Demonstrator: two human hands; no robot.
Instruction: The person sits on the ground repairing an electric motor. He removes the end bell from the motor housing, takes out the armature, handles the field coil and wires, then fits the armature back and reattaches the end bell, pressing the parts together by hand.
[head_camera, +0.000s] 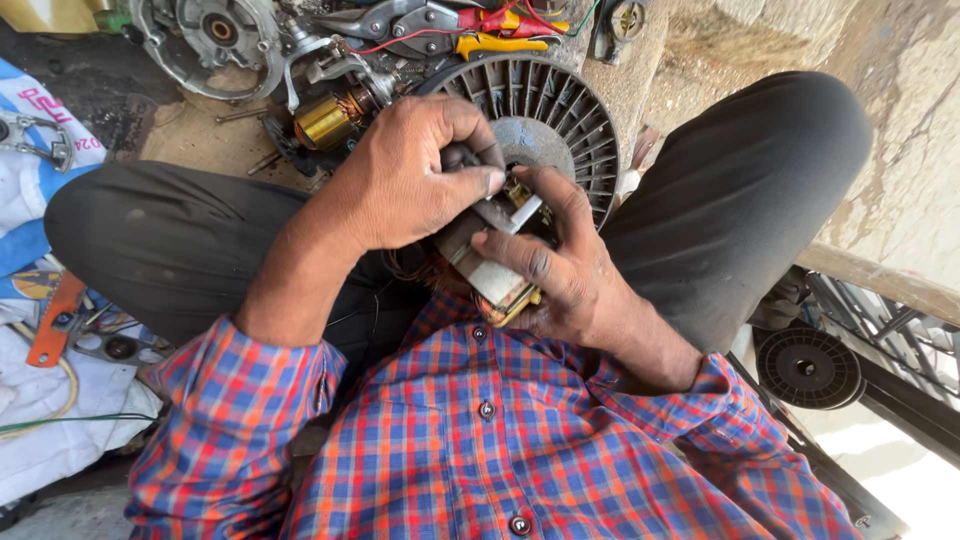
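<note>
Both hands' fingers closed round motor part (487, 262): left hand (410, 180) above, right hand (555, 270) beneath.

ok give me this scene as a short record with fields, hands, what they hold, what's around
left hand: left hand curled over the top of the part, fingers bent down onto it
right hand: right hand cradling the same part from below
held part: small grey metal motor part with brass-coloured bits, held over the lap
behind hands: round grey finned fan wheel
floor, far side: copper-wound armature, yellow-handled pliers
lower right: black ribbed disc
</note>
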